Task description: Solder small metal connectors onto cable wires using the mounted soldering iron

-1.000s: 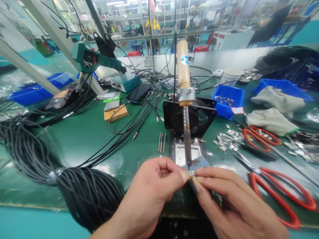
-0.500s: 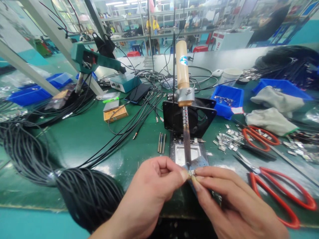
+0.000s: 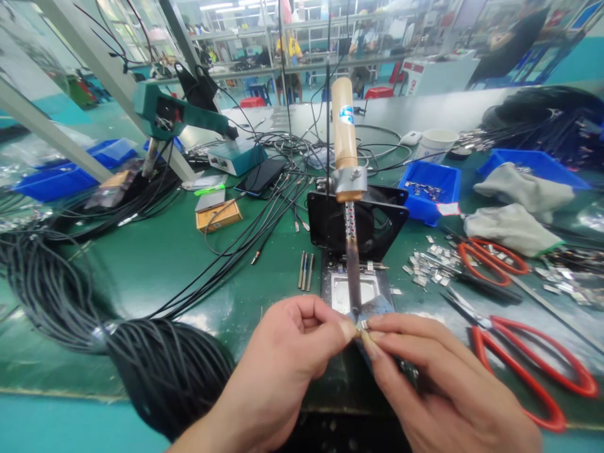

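Observation:
My right hand (image 3: 434,371) pinches a small silvery metal connector (image 3: 362,324) between thumb and fingertips. Close against it, the thumb and forefinger of my left hand (image 3: 302,352) are pressed together; whatever they hold is too small to make out. Both hands meet just under the tip of a soldering iron (image 3: 353,264), which is clamped pointing down with its wooden handle on top. I cannot tell whether tip and connector touch. Behind my fingertips lies a square metal tray (image 3: 336,290) on a dark base. A black fan (image 3: 325,220) stands behind the iron.
Red-handled scissors (image 3: 519,333) and scattered metal connector shells (image 3: 427,269) lie at right, near a blue bin (image 3: 429,189) and grey gloves (image 3: 509,229). A thick bundle of black cables (image 3: 165,365) fills the left. Several metal bits (image 3: 306,270) lie left of the tray. People sit far back.

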### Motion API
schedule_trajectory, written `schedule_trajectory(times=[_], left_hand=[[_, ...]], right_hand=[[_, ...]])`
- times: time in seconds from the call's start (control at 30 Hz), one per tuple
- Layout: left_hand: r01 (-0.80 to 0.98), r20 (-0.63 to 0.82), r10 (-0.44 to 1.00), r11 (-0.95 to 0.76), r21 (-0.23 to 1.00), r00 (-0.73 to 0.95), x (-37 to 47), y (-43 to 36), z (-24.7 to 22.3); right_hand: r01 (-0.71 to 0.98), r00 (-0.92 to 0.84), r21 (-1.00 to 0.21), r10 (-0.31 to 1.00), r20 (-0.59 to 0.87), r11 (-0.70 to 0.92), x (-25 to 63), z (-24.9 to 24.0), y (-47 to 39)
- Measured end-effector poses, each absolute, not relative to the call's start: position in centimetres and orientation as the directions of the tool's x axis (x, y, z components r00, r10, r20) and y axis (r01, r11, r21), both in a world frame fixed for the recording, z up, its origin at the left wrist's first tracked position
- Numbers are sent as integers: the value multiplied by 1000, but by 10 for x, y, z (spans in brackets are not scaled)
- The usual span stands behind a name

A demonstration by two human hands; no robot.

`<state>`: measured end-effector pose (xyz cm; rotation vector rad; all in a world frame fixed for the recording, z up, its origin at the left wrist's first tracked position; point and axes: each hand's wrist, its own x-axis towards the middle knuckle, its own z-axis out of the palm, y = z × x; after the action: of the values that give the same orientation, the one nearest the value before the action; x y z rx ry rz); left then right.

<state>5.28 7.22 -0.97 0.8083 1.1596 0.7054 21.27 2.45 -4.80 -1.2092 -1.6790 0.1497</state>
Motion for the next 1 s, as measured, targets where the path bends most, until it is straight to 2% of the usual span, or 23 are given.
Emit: schedule_trajectory(times=[0.33, 0.73, 1.0], left_hand=[[-75, -494, 829, 528, 846, 263, 52, 72, -10], [-82, -489, 833, 523, 848, 259, 54, 73, -7], [-118, -500, 820, 546, 829, 279, 52, 71, -9]], right_hand=[[599, 71, -653, 781, 620, 464, 212, -52, 22], [601, -9, -643, 808, 589, 475, 216, -60, 18], [549, 98, -701, 798, 594, 455, 210, -57, 17]])
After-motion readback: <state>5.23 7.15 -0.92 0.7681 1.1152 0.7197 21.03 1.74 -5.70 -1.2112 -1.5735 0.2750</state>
